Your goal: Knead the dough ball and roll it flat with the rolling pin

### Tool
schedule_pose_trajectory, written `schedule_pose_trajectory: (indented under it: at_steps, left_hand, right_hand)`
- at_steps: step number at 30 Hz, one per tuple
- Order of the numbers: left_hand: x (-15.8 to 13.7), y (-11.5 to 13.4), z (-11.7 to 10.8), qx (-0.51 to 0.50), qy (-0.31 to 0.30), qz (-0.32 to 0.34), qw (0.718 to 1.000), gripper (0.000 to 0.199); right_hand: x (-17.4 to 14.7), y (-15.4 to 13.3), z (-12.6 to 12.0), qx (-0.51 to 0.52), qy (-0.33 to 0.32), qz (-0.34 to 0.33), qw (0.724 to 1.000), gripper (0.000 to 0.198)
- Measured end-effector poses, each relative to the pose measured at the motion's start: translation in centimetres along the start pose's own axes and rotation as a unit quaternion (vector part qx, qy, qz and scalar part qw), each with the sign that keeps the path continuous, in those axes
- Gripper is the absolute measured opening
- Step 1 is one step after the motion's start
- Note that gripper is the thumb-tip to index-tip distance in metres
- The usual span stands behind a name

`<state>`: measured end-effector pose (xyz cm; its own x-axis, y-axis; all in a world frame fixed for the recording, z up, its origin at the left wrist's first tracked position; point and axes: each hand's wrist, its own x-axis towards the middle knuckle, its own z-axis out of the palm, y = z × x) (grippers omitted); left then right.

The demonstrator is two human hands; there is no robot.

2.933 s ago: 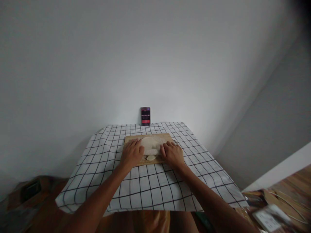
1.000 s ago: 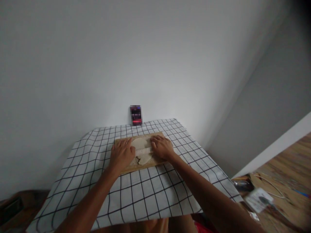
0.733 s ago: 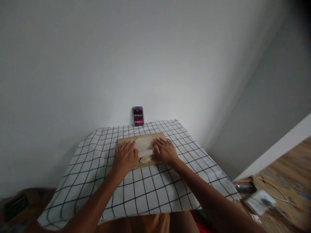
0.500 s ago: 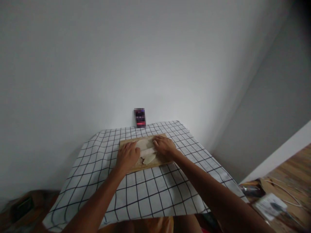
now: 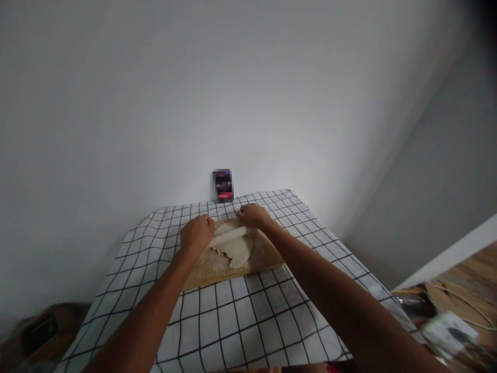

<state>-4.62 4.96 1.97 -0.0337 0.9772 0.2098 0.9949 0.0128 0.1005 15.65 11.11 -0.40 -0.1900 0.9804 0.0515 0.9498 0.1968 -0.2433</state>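
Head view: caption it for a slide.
Left hand and right hand grip a rolling pin across flattened dough on a wooden board.

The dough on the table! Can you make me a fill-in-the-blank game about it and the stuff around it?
1. The left hand and the right hand are at opposite ends of a pale rolling ____.
2. The flat dough lies on a wooden ____.
3. The tablecloth is white, and its crossing lines are coloured ____.
4. The dark, blurred-out rectangle stands upright in front of the plain white ____.

Missing words: pin, board, black, wall.
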Motion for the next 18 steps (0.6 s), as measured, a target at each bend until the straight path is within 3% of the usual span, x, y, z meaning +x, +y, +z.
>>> schedule_pose_trajectory:
  at_steps: [8,18]
  left_hand:
    - [2.2,-0.3,0.5,0.027,0.004,-0.012,1.0,0.043]
    - [1.0,0.0,0.3,0.043,0.004,0.025,0.999,0.041]
  right_hand:
    - [2.4,0.5,1.1,0.014,0.02,0.021,0.999,0.042]
    - [0.0,0.5,0.9,0.005,0.015,0.016,1.0,0.042]
